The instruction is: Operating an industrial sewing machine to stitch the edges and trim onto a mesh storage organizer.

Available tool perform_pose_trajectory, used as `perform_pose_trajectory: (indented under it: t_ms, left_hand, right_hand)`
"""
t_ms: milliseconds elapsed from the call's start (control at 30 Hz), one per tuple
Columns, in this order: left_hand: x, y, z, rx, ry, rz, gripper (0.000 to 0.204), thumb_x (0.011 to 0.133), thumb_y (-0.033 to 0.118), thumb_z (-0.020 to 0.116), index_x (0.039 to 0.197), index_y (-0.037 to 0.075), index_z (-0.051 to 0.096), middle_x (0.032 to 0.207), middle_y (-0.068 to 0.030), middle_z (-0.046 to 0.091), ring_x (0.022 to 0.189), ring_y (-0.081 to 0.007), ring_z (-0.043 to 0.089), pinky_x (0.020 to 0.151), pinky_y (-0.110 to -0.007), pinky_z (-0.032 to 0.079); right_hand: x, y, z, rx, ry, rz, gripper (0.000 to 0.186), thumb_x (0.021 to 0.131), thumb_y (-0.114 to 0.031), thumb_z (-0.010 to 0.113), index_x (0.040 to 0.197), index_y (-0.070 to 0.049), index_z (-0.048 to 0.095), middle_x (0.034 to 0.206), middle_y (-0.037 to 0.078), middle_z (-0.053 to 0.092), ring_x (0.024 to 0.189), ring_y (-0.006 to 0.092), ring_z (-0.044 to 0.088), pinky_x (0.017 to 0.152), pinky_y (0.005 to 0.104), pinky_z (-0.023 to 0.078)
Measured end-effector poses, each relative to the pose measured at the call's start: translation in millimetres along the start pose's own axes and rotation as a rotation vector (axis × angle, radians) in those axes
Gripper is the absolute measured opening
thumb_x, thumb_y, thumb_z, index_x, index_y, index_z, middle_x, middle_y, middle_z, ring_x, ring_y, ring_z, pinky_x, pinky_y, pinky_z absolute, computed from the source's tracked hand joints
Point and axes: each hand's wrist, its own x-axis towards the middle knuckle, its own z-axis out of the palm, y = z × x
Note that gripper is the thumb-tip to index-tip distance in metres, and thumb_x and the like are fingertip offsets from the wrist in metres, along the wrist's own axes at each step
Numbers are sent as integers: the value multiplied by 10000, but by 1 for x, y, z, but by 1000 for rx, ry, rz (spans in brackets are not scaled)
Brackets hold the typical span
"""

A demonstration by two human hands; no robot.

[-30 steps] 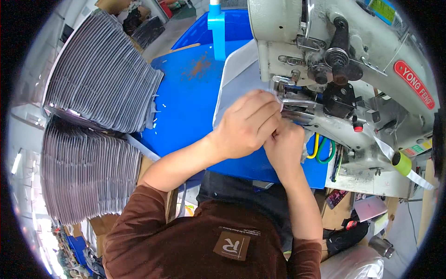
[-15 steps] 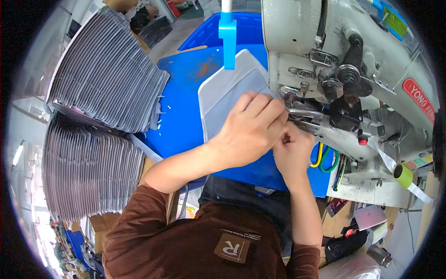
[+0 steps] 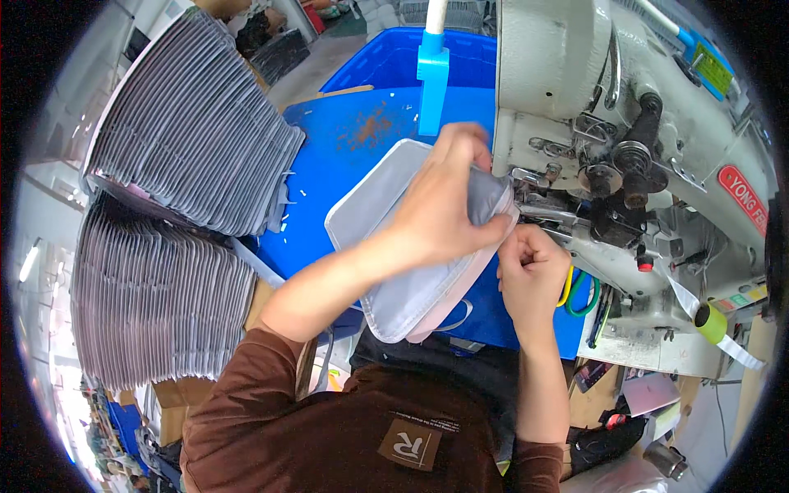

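With left hand [image 3: 444, 201] spread and right hand [image 3: 536, 267] curled, pinch unclear, the grey fabric piece [image 3: 409, 299] seems light, pliable, best held at three o'clock.

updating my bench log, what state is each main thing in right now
gray piece: bent, close beside machine
left hand: spread over the gray piece
right hand: curled by its edge, grip unclear
machine: running or stopped, cannot tell
table: scrap-strewn
upper stack: piled
lower stack: piled
scissors: partly hidden
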Motion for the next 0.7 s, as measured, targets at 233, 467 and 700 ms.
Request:
perform_pose_trajectory:
  t_ms: [233, 467, 700]
  left_hand:
    - [16, -36, 3, 18, -406, 145, 589, 796, 339, 670, 1096, -147, 525, 962, -341, 622, 1023, -461, 604, 885, -466, 481]
    - [20, -42, 9, -27, -454, 7, 489, 777, 351, 668, 953, -105, 652, 800, -302, 660, 829, -452, 664, 750, -492, 521]
    - [23, -48, 17, -153, -412, -67, 393, 839, 333, 580, 932, -31, 695, 860, -278, 672, 861, -435, 653, 768, -487, 498]
  right_hand:
    - [1, -13, -2, 143, 39, 140, 61, 882, -4, 662, 825, 19, 669, 572, -31, 584, 485, 14, 496, 443, 205, 364]
    - [-7, -20, -12, 213, -67, 159, 111, 928, 41, 595, 1030, 21, 636, 708, -33, 618, 582, 0, 521, 507, 173, 381]
    - [-15, -32, -4, 428, -41, 220, 236, 961, 82, 521, 1187, 21, 555, 817, -18, 641, 682, 4, 556, 593, 164, 420]
